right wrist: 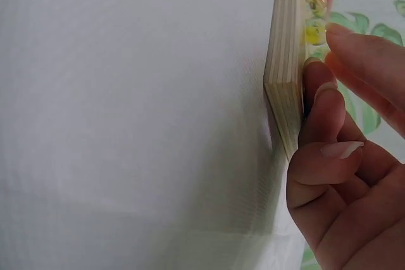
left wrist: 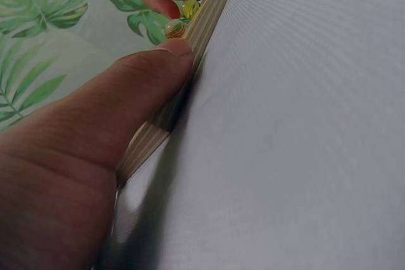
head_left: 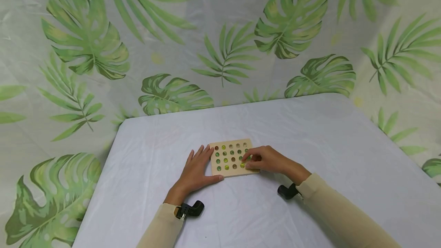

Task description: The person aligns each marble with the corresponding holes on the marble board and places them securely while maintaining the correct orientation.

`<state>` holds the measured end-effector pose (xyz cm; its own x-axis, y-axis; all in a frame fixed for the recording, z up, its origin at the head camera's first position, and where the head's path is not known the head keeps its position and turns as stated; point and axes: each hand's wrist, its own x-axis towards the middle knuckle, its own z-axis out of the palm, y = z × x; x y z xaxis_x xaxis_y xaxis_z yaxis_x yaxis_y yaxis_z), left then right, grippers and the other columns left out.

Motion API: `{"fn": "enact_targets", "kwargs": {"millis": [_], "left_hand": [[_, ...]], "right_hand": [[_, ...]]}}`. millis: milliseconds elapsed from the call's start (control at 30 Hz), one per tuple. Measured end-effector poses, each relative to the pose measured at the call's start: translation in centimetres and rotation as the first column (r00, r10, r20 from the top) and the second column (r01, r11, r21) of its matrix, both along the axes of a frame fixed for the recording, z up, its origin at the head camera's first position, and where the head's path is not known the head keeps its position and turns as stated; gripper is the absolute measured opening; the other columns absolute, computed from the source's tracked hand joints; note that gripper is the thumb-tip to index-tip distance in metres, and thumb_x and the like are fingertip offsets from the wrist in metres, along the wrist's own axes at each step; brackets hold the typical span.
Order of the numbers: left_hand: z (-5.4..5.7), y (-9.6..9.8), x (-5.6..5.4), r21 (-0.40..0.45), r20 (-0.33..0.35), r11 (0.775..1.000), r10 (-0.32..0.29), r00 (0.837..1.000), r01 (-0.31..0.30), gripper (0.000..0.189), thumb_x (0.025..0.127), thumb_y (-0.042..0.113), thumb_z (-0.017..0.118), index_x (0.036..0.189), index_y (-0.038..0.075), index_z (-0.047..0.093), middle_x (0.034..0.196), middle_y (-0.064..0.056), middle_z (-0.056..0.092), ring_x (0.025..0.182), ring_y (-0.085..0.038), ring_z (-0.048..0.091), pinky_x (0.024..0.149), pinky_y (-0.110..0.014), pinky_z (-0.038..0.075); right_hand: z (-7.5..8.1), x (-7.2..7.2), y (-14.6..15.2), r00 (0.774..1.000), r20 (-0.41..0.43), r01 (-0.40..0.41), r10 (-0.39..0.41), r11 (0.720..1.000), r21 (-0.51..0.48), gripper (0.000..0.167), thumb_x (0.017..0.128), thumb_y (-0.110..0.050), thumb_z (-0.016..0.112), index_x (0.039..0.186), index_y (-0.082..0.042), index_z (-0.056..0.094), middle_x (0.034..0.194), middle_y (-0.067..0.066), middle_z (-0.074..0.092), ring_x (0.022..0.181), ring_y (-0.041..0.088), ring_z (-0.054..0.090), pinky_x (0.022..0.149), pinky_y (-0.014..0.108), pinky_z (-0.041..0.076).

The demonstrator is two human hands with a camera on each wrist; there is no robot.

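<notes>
A pale wooden board (head_left: pixel 229 173) lies on the white-covered table, with rows of round holes holding glass marbles. My left hand (head_left: pixel 196 171) rests at the board's left side, its fingers fairly straight along that edge and its thumb pressing the near edge. The right hand (head_left: pixel 265 160) is over the near right part of the board. Its thumb and forefinger close on a yellow marble (right wrist: pixel 314 31), and its other fingers curl beside the board's corner. A reddish marble (head_left: pixel 216 148) sits at the far left; a green marble (head_left: pixel 219 168) sits near left. The right hand hides the right end of the rows.
The white tablecloth (head_left: pixel 165 144) spreads around the board. A leaf-printed curtain (head_left: pixel 227 98) hangs behind the table and along its sides. Black wrist cameras, one on the left wrist (head_left: pixel 193 208) and one on the right (head_left: pixel 286 191), hang close above the cloth.
</notes>
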<state>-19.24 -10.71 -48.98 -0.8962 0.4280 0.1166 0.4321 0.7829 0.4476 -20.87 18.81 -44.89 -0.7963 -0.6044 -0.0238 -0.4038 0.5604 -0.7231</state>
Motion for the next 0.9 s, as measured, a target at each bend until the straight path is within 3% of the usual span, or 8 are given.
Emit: {"fn": "enact_targets", "kwargs": {"millis": [400, 900], "left_hand": [[0.0, 0.2, -0.1, -0.006, -0.010, 1.000, -0.007, 1.000, 0.007, 0.105, 0.074, 0.071, 0.065, 0.153, 0.014, 0.028, 0.159, -0.003, 0.023, 0.147, -0.023, 0.013, 0.119, -0.044, 0.003], [0.0, 0.0, 0.1, -0.016, -0.003, 1.000, -0.004, 1.000, 0.004, 0.106, 0.074, 0.072, 0.064, 0.154, 0.014, 0.027, 0.159, -0.004, 0.022, 0.148, -0.023, 0.012, 0.119, -0.045, 0.002]], "right_hand": [[0.9, -0.1, 2.0, 1.000, -0.006, 0.021, -0.021, 1.000, 0.002, 0.021, 0.088, -0.025, 0.072, 0.108, -0.018, 0.071, 0.082, -0.008, 0.068, 0.072, 0.011, 0.061, 0.062, 0.026, 0.049], [1.1, 0.4, 7.3, 0.992, -0.043, 0.120, -0.118, 0.992, 0.046, 0.019, 0.087, -0.026, 0.073, 0.104, -0.017, 0.071, 0.077, -0.004, 0.059, 0.065, 0.013, 0.053, 0.056, 0.025, 0.045]]}}
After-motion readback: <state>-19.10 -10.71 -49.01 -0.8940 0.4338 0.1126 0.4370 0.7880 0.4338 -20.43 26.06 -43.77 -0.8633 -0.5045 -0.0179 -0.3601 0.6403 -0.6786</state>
